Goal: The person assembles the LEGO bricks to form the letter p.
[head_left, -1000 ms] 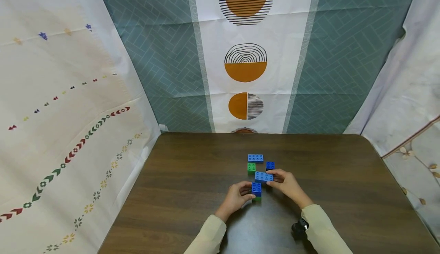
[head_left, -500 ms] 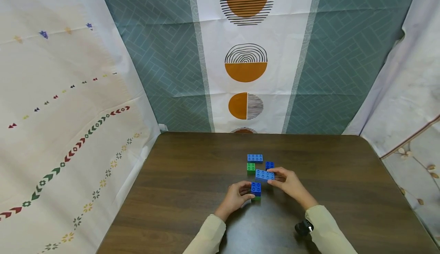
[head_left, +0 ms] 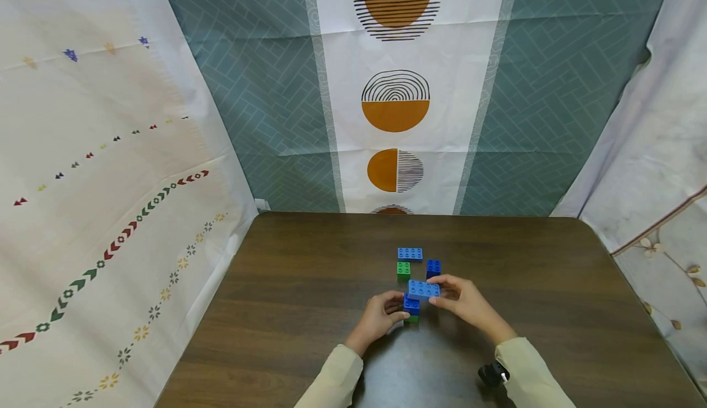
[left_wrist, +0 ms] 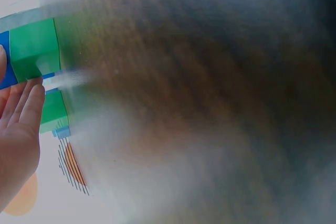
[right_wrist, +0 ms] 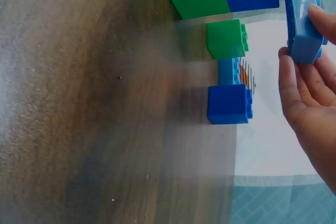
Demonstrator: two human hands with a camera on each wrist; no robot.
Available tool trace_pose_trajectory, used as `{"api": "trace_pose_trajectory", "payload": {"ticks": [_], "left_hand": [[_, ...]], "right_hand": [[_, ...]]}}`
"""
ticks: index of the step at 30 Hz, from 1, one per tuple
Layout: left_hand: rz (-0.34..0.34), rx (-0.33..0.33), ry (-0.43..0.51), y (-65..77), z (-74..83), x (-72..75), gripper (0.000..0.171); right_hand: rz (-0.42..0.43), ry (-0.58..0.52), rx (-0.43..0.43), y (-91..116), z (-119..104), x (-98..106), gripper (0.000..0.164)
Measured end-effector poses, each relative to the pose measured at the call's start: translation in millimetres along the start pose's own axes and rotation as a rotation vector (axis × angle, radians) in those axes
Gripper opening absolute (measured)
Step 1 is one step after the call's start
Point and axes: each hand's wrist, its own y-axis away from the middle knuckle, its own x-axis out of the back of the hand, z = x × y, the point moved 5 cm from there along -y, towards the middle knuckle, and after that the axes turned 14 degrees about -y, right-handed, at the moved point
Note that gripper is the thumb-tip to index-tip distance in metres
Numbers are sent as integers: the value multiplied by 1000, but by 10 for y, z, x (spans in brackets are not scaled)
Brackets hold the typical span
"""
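My left hand [head_left: 377, 321] pinches a two-brick tower on the table, a dark blue toy building brick [head_left: 411, 307] on top of a green brick [left_wrist: 35, 45]. Thumb and fingers sit at opposite sides of the blue one. In my right hand [head_left: 466, 304] is a longer light blue brick [head_left: 422, 289], gripped by its right end between thumb and fingers. It hangs just above the tower, studs up, and overlaps the tower's far edge in the head view. The right wrist view shows a small gap between the light blue brick's underside and the dark blue studs.
Beyond the hands on the brown wooden table [head_left: 309, 285] stand a small green brick [head_left: 404, 269], a dark blue brick [head_left: 433, 267] and another light blue brick [head_left: 410, 254]. A patterned cloth [head_left: 394, 141] hangs behind the table's far edge.
My right hand first shifted the light blue brick slightly away, then brought it back nearer, over the tower's far edge. The left hand has stayed on the tower.
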Motion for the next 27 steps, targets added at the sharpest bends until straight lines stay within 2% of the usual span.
{"api": "trace_pose_trajectory", "payload": {"ticks": [5,15,22,27], "left_hand": [[12,5,24,8,7,-4,33],[-8,9,8,-8,-17,-8,33],[-13,11,1,-7,-5,0,32],[-15,5,8,-10,6,1,32]], "right_hand": [[-50,-15,37,29,11,-35,37],[-79,21,74,48,19,-77,41],[-126,0,158,46,-13,-123,37],[-110,7,152,63,-86,-178,35]]}}
